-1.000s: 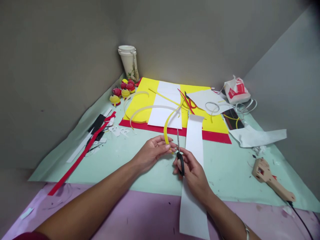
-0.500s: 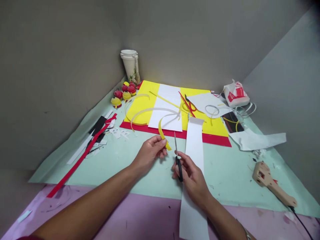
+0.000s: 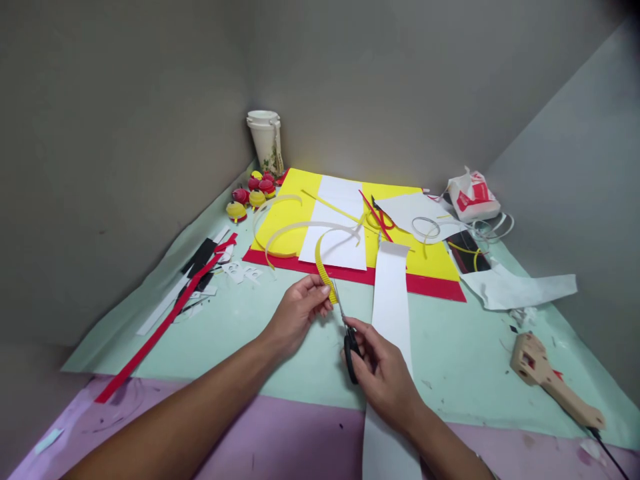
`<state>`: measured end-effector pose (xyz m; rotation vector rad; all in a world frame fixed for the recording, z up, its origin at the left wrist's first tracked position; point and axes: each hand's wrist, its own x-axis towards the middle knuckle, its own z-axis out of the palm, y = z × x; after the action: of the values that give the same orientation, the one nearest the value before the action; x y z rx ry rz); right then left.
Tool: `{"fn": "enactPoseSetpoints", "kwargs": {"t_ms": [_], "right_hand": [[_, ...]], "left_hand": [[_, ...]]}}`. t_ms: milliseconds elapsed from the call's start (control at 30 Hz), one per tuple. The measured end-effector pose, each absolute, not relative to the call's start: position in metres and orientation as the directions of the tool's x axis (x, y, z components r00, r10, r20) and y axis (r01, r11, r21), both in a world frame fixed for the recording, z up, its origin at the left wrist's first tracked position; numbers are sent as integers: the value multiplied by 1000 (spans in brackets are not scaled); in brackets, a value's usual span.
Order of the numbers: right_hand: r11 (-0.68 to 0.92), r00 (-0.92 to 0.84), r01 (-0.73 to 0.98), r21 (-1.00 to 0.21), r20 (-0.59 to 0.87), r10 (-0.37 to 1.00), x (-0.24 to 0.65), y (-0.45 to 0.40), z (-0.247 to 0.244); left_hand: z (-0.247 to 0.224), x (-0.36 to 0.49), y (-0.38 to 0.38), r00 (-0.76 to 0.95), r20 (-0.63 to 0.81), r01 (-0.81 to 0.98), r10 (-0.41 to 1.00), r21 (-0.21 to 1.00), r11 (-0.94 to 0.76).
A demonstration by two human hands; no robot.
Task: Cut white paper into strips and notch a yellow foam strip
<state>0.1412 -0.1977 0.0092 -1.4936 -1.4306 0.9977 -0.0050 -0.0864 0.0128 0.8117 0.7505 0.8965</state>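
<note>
My left hand (image 3: 303,310) pinches the near end of a ribbed yellow paper strip (image 3: 320,263), whose far part curls up and away over the sheets. In my right hand (image 3: 383,367) is a pair of scissors (image 3: 351,350) with black handles, the fingers wrapped round the loops. The blades point away from me and lie at the strip's end, just right of my left fingertips; whether they touch it I cannot tell. Under my right hand runs a long white paper strip (image 3: 393,293), reaching toward the table's front edge.
Yellow sheets (image 3: 345,193) on a red sheet (image 3: 435,288) lie behind my hands. A glue gun (image 3: 555,380) with a cord rests at right, a tissue pack (image 3: 473,193) behind it. Red strips (image 3: 165,320), small red-and-yellow pieces (image 3: 237,212) and a white cup (image 3: 265,140) are at left.
The scissors have come left and tilted toward the yellow strip, their tips now beside its end. My left hand keeps its pinch. The whole view has shifted slightly.
</note>
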Motion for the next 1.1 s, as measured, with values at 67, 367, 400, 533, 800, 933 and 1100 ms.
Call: {"fn": "enactPoseSetpoints", "kwargs": {"t_ms": [67,367,400,533,800,933,1100], "right_hand": [[4,43,374,-927,22,999,141,-198,8],[30,50,417,-908,56,997,139,-198,9],[27,49,416,-909,52,997,139,-198,9],[15,56,399,-917,40,998,138,-197,11],[-16,78,308,-951,9,997,134,-197,14],[-13,89,316,-949,16,996,134,-196,13],[-4,84,315,-949,24,996,135,-197,13]], "left_hand": [[12,-5,-86,419,-211,-372,883,847,379],[16,-5,-89,446,-183,-365,876,857,364],[16,-5,-89,447,-182,-364,876,857,364],[15,-5,-88,440,-196,-369,876,850,375],[18,-6,-88,512,-194,-370,837,829,419],[17,-7,-88,544,-188,-370,818,821,435],[18,-6,-88,535,-201,-368,821,819,441]]}}
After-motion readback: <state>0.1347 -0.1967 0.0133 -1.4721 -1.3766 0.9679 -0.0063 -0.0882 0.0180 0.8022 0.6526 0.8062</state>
